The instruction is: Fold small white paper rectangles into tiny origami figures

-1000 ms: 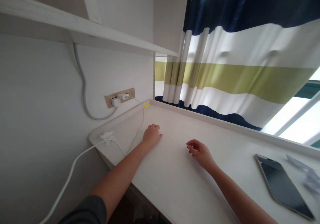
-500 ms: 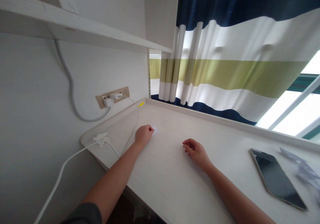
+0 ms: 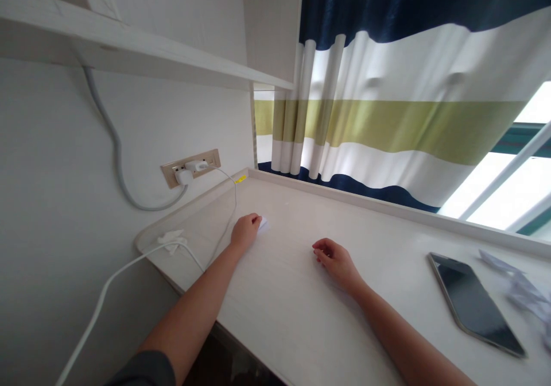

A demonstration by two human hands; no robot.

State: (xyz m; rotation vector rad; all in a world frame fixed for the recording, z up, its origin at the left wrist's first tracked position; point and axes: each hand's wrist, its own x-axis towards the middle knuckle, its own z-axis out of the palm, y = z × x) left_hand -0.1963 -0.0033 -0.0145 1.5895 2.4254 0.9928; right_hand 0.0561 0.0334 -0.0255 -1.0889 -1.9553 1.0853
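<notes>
- Head view, left hand: your left hand (image 3: 244, 232) rests low at the desk's (image 3: 279, 300) far-left area, thumb and forefinger together, apparently pinched on the near-left edge of a small white paper piece (image 3: 263, 223).
- Head view, location of paper: it projects from your left fingertips, at or just above the desk surface, between that hand and the back ledge. Your fingers hide the rest; its full outline cannot be told.
- Head view, right hand: your right hand (image 3: 336, 261) is over the desk, well apart from the paper, fingers loosely curled. No object shows in it; you cannot tell whether thumb and fingertips touch.
- Head view, handling: expect the paper to be very light, thin, easily creased and prone to slide on the smooth desk. Take hold at an edge or corner, with light fingertip pressure.
- Head view, surroundings: a phone (image 3: 476, 304) lies right of your right hand, near blurred folded papers (image 3: 523, 288). A thin white cable (image 3: 230, 219) runs just beside your left hand.
</notes>
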